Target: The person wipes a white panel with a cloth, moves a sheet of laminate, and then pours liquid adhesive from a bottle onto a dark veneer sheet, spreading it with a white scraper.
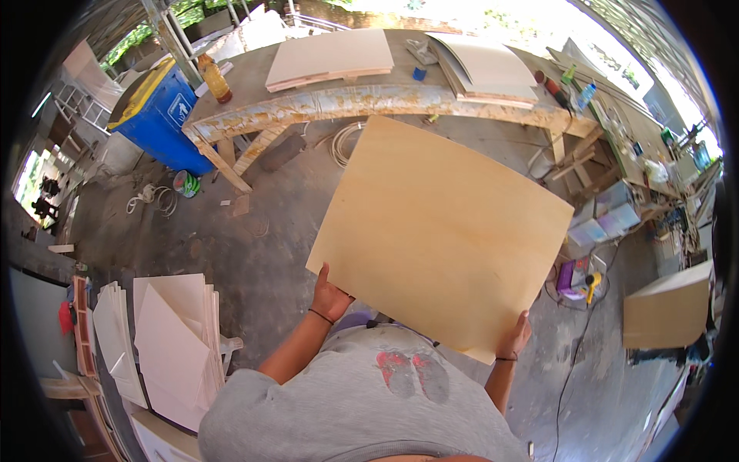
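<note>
Grip, left hand [329, 296]: fingers curled round the near left corner of a large plywood sheet [443, 231], thumb on top, pinching the edge. Grip, right hand [514, 339]: pinching the near right edge of the same sheet, fingers under, thumb over.

Item held: plywood sheet, pale, thin, broad. I carry it flat and tilted in front of my chest, clear of the floor, its far edge reaching toward the desk [254, 108].

Surroundings:
- desk ahead, long and paint-stained, bearing two stacks of boards [331, 58], a bottle [215, 79] and small tools.
- blue bin [158, 115] at the left end of the desk.
- coil of cable [342, 142] on the floor under the desk.
- cut panels [173, 346] leaning at my left.
- yellow tool [591, 285] with a cord [573, 362] trailing over the floor at my right.

Risks, as I judge them:
- both holds sit on the near edge only, so the far end can sag or swing, and the sheet may slip out.
- sheet hides the floor ahead, so I may catch a foot on the cord or coil.
- far corner may strike the desk edge and chip.
</note>
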Available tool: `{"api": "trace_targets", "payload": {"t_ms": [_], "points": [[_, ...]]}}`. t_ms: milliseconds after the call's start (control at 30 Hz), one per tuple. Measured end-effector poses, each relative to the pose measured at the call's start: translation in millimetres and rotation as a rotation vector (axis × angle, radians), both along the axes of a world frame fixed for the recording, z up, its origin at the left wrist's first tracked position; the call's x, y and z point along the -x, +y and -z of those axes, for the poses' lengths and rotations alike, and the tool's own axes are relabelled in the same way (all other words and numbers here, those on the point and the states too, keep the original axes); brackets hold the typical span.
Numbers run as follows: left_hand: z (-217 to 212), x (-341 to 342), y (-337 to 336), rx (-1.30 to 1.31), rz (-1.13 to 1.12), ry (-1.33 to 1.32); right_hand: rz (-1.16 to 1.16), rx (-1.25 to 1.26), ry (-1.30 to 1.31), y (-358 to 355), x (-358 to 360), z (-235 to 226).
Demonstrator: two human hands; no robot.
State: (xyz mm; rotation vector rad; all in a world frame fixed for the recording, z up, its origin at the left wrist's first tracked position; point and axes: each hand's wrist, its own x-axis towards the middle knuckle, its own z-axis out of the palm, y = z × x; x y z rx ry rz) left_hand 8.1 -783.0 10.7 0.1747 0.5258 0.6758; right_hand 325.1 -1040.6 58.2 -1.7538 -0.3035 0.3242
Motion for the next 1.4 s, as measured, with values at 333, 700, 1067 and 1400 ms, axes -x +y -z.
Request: {"api": "trace_targets", "payload": {"t_ms": [333, 700, 1067, 1400], "points": [[5, -12, 122, 0.008, -0.343, -0.050, -0.451, -0.004, -0.024, 275, -89, -18], [-22, -13, 350, -0.057, -0.401, 0.157, -0.607, 0.029, 0.168, 561, -113, -27], [-39, -36, 581, -0.104, -0.214, 0.476, -0.670, 0.110, 0.406, 829, -175, -15], [-33, -54, 680, -0.048, -0.124, 0.792, -0.694, 0.310, 0.304, 936, -207, 20]]}}
